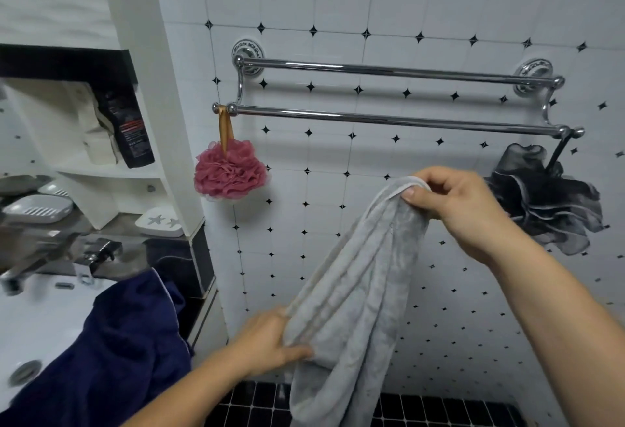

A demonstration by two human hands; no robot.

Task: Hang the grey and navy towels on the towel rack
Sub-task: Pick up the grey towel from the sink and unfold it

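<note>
Right hand (463, 203) pinches grey towel (355, 291) hem, left hand (270, 342) grips its bunched middle; risk: bunched folds snag the towel rack (389, 118) or slip off.

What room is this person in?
Most likely a bathroom. A chrome towel rack is fixed to a tiled wall, a pink bath pouf hangs from its end, and a white sink with a tap sits at the left.
</note>
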